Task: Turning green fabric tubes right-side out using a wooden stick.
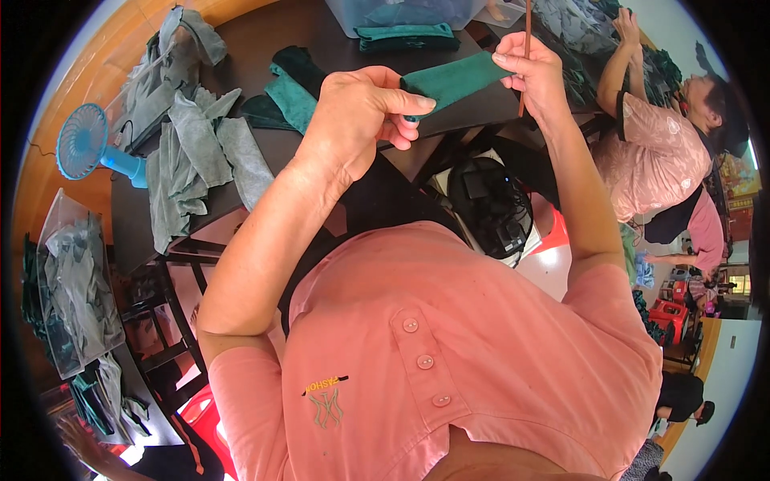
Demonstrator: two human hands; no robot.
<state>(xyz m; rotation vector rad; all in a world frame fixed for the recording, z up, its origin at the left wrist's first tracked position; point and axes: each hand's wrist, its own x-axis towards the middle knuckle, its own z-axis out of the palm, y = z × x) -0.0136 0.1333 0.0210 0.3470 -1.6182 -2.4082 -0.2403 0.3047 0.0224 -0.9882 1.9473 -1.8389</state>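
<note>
A narrow dark green velvety fabric piece (455, 82) is stretched between my two hands above the table's near edge. My left hand (365, 112) pinches its left end between thumb and fingers. At the other end, my right hand (536, 70) grips the fabric along with a thin brown stick (527, 34), which stands nearly upright between the fingers. Behind the held piece lies a small folded stack of green fabric (405, 37). More green pieces (290, 94) lie loosely just beyond my left hand, partly hidden by it.
Grey-green fabric pieces (192, 148) hang over the dark table's (253, 40) left side, beside a blue fan (83, 143). A clear bin (385, 12) stands at the back; another (76, 297) holds grey fabric. A black bag (485, 200) sits below. Another person (662, 156) works at right.
</note>
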